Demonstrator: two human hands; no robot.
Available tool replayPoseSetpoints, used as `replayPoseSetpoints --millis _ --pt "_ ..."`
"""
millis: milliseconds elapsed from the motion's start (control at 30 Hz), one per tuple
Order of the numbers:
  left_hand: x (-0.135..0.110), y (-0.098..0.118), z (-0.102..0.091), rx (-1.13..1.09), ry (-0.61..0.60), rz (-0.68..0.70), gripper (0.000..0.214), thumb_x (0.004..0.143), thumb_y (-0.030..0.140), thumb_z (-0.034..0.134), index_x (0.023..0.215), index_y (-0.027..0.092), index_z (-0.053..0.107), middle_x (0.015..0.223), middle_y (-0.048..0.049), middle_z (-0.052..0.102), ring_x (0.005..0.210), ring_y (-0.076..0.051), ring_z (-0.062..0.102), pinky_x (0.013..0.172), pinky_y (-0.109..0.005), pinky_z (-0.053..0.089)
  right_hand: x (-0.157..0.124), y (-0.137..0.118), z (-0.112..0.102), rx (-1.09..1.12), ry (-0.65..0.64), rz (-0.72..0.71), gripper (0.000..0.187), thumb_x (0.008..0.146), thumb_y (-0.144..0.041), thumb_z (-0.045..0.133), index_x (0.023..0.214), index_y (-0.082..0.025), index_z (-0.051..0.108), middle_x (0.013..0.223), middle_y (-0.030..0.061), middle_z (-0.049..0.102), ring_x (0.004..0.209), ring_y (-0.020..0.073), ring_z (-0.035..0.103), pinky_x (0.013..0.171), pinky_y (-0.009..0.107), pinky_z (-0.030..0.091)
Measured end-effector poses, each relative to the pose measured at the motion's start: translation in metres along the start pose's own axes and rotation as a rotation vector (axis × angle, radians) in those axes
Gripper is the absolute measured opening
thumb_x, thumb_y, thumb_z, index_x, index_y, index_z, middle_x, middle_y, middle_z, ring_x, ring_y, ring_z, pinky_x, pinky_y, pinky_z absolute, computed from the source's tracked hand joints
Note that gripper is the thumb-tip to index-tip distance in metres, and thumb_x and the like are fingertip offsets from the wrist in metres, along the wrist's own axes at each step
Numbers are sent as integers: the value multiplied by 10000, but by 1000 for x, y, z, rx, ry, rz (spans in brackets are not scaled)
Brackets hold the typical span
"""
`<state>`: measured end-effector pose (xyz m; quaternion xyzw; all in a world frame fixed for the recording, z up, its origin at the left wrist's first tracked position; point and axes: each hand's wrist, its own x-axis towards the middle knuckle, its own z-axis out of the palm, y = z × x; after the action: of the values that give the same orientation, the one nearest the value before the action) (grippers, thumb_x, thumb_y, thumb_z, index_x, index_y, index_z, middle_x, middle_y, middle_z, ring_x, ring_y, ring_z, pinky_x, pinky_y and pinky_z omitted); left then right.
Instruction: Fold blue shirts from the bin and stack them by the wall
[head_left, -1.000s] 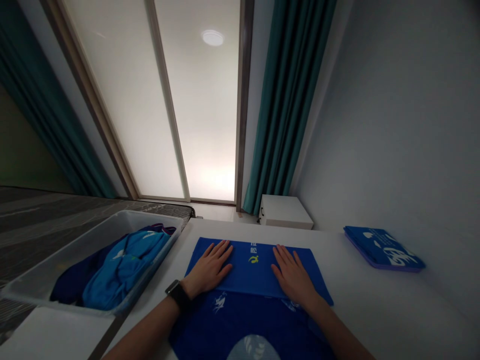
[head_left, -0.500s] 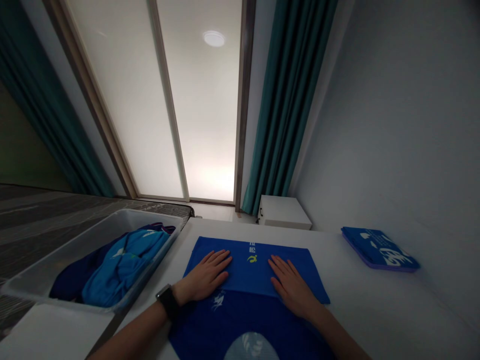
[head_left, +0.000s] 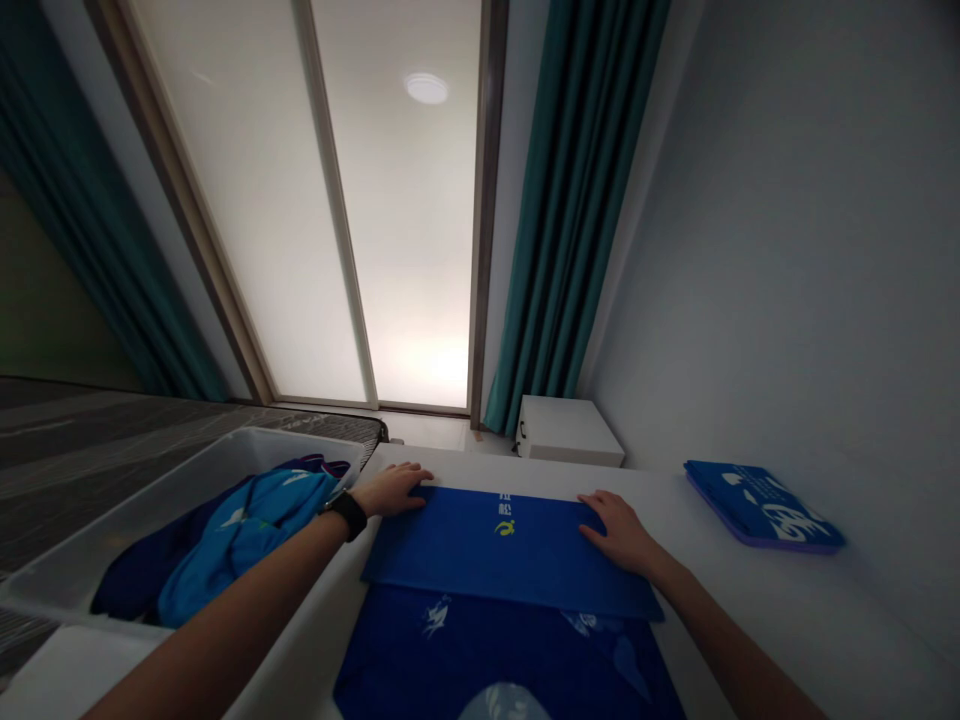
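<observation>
A blue shirt (head_left: 502, 560) with white and yellow-green print lies on the white table, its far part folded over toward me. Below that fold shows the darker blue front with a white bird print and a pale round patch. My left hand (head_left: 391, 490), with a black watch on the wrist, rests at the far left corner of the fold, fingers extended. At the far right of the fold, my right hand (head_left: 621, 530) touches the cloth with fingers apart and slightly bent. Neither hand visibly pinches the fabric.
To the left, a translucent plastic bin (head_left: 247, 445) holds crumpled blue and navy clothes (head_left: 255, 520). A folded blue garment (head_left: 765, 505) lies at the table's right by the wall. A small white cabinet (head_left: 570, 430) stands beyond the table's far edge.
Both hands have slid from the middle of the folded part out to its far corners, the left outward and away, the right to the right. The shirt stays nearly in place.
</observation>
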<state>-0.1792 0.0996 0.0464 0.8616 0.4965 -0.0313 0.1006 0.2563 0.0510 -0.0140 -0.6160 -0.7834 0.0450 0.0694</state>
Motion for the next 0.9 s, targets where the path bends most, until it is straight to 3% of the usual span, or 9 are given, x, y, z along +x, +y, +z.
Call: replayPoseSetpoints --millis 100,267,400,500,633,900 --pt "3 -6 -4 -27 -41 -26 411 813 357 610 1210 250 614 1187 -86 627 1113 -278 589 995 -414 413 8 2 -11 31 -51 -3 537 826 -410 557 1308 -177 588 1183 128 627 1136 278 541 1019 398 373" --pt "10 -17 -8 -50 -87 -26 277 772 330 633 1018 205 658 1058 -71 656 953 -239 626 874 -333 463 22 9 -21 59 -124 52 300 790 -359 594 1033 -205 682 1066 99 649 1034 260 572 893 361 416" --pt "13 -25 -8 -95 -107 -13 205 835 374 557 863 197 655 866 -42 678 828 -214 618 760 -294 462 29 16 -20 92 -155 56 195 826 -295 533 943 -215 667 1011 71 688 976 234 611 847 337 425" --pt "13 -29 -7 -139 -98 -3 281 892 397 463 825 193 645 798 -29 670 755 -187 605 709 -273 445 31 21 -16 129 -160 61 217 859 -287 489 966 -212 662 1029 69 707 999 231 624 874 334 420" --pt "10 -32 -6 -187 -100 3 288 880 404 467 842 184 648 821 -35 681 762 -189 608 704 -269 440 30 30 -16 188 -168 69 239 862 -315 490 966 -192 667 1052 84 707 1008 234 630 887 320 422" --pt "7 -39 -8 -236 -154 -20 280 796 442 562 837 179 649 787 -24 673 732 -195 599 676 -278 435 16 53 -24 345 -234 73 165 781 -319 555 790 -183 649 821 36 701 766 194 631 701 272 454"
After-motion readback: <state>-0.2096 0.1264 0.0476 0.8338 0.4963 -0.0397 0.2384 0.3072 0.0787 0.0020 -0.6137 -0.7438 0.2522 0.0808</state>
